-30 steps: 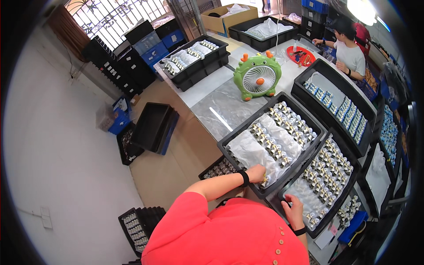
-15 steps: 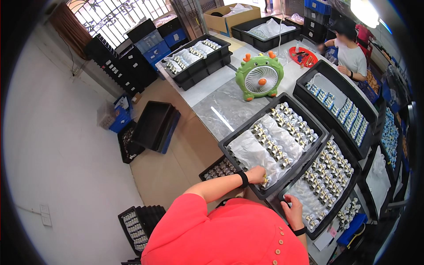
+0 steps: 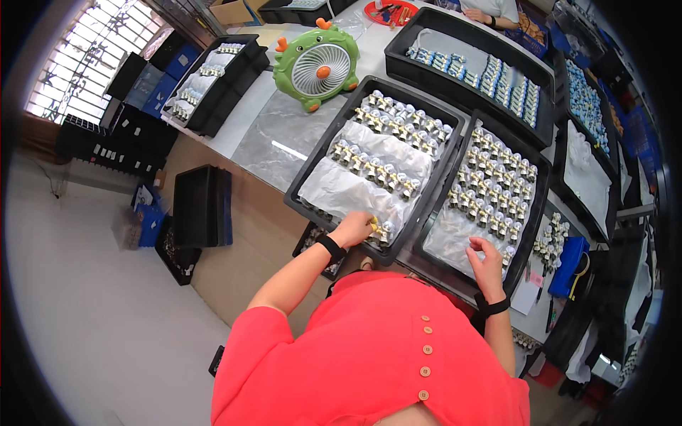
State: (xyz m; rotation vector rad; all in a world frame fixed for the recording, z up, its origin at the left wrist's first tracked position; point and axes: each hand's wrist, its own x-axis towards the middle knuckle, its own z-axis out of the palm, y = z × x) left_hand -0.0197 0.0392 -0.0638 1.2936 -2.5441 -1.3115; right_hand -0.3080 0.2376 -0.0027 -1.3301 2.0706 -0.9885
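My left hand point(image 3: 353, 228) reaches over the near end of a black tray point(image 3: 321, 148). Its fingertips pinch a small gold-coloured metal part point(image 3: 374, 223), partly hidden by the fingers, beside a few similar parts point(image 3: 384, 234). Across that tray lie rows of gold, white and clear parts point(image 3: 373, 169) on white sheets point(image 3: 339, 186). My right hand point(image 3: 487, 267) hovers above the near end of a second black tray point(image 3: 531, 226), thumb and fingers apart with nothing between them. Several rows of like parts point(image 3: 490, 186) fill that tray's far portion, while a white sheet point(image 3: 455, 231) covers its near portion.
A green cartoon-shaped fan point(image 3: 317, 65) stands beyond the left tray. Behind the trays is another black tray point(image 3: 398, 60) with blue-and-white parts. Loose parts point(image 3: 550, 241) and a blue box point(image 3: 570, 268) lie at right. A co-worker's hand point(image 3: 477, 14) shows at the far side.
The whole view has shifted. My right hand has moved from the right tray's near-left corner to above its near end. My left hand stays at the left tray's near end.
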